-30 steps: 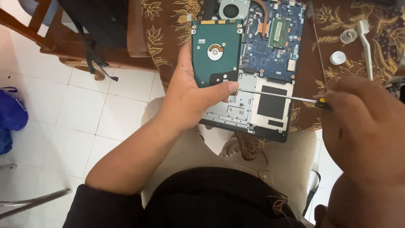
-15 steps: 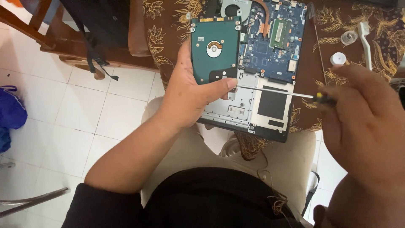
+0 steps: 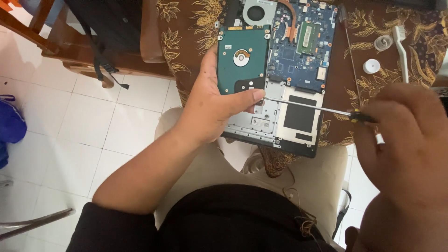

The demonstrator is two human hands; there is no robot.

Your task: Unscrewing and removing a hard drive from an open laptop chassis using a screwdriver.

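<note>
An opened laptop (image 3: 298, 121) lies bottom-up on a brown patterned tablecloth, its blue circuit board and fan exposed. A green-topped hard drive (image 3: 241, 58) sits in its left bay. My left hand (image 3: 212, 109) grips the laptop's left edge, thumb pressed on the drive's lower right corner. My right hand (image 3: 410, 140) holds a screwdriver (image 3: 317, 108) with a thin metal shaft. Its tip reaches the drive's lower corner beside my thumb.
A white toothbrush (image 3: 401, 46), a white round cap (image 3: 371, 66) and a clear ring (image 3: 383, 43) lie on the tablecloth (image 3: 186, 37) to the right of the laptop. A wooden chair with a black bag (image 3: 100, 32) stands at the upper left, over white floor tiles.
The view has shifted slightly. The screwdriver has stayed at the drive's corner, and my right hand has moved a little. My left hand keeps its hold.
</note>
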